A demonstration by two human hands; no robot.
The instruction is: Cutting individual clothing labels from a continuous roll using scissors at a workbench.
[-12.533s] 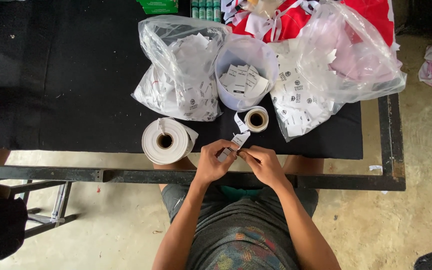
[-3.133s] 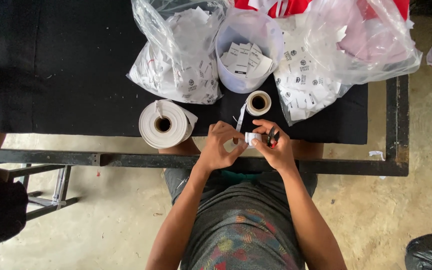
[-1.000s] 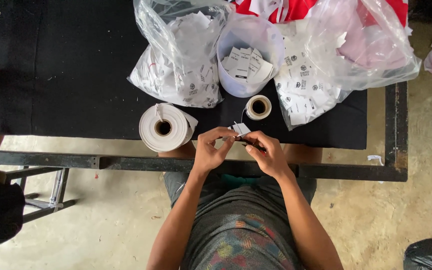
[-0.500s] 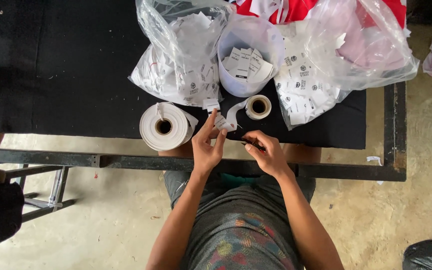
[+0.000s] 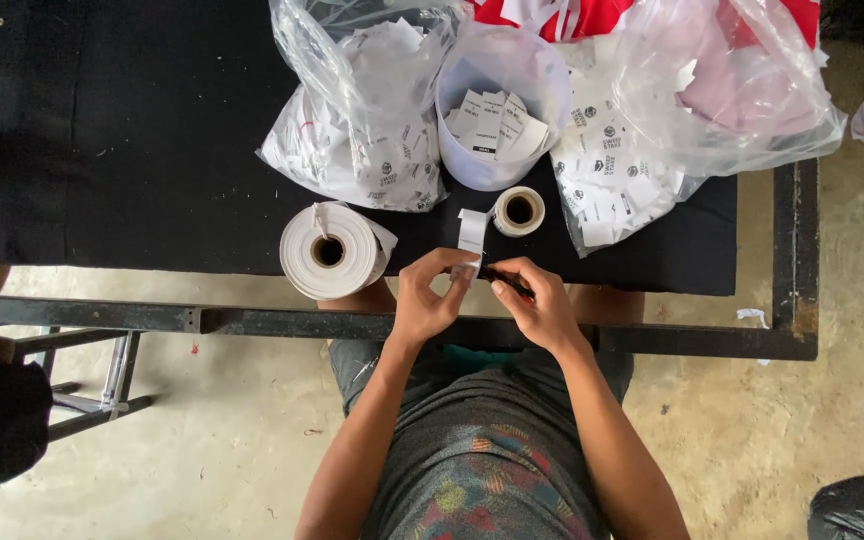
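My left hand (image 5: 430, 297) pinches the free end of a white label strip (image 5: 471, 232) that runs up to a small tape-like roll (image 5: 519, 211) on the black table cover. My right hand (image 5: 542, 302) is closed on a small dark tool (image 5: 503, 277), its tip touching the strip's end beside my left fingers. Both hands sit at the table's front edge, above my lap. A large white roll (image 5: 330, 250) lies on its side just left of my left hand.
Behind the hands stands a white tub (image 5: 542, 80) holding several printed tags. A clear bag of paper scraps (image 5: 357, 120) lies to its left, a clear bag of printed tags (image 5: 652, 130) to its right. A metal table frame (image 5: 797, 260) edges the right side. A stool (image 5: 82, 380) stands lower left.
My left hand, raised toward the small roll half a second ago, has come back down with the strip's end. My right hand has closed in on it with the dark tool.
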